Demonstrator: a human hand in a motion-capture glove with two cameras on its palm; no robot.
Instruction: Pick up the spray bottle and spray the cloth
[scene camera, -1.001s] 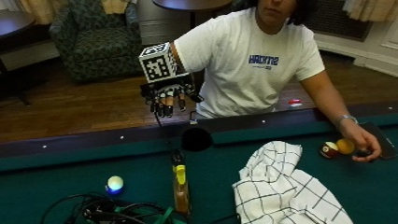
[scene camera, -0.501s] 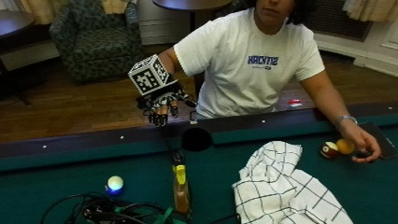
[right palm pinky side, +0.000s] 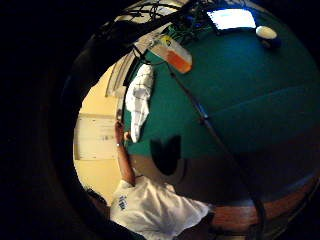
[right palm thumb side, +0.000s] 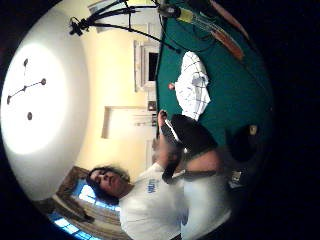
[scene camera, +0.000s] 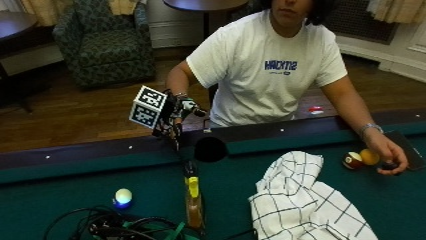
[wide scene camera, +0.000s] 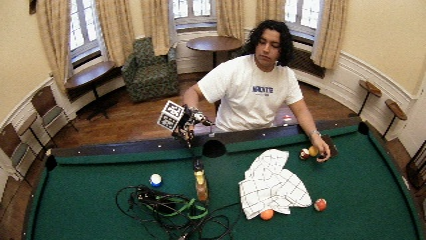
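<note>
Spray bottle (scene camera: 194, 200) upright, amber liquid, yellow label; gloved right hand (scene camera: 174, 120) above rail, fingers relaxed, empty

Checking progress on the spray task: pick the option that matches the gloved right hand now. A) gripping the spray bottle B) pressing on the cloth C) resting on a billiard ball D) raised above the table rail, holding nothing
D: the gloved right hand hangs above the rail, apart from the spray bottle and the cloth.

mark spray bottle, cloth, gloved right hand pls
spray bottle (scene camera: 194, 200): outside view, on its amber body, mid-length.
cloth (scene camera: 299, 200): outside view, middle of the checked fabric.
gloved right hand (scene camera: 174, 120): outside view, on the black glove above the table rail.
</note>
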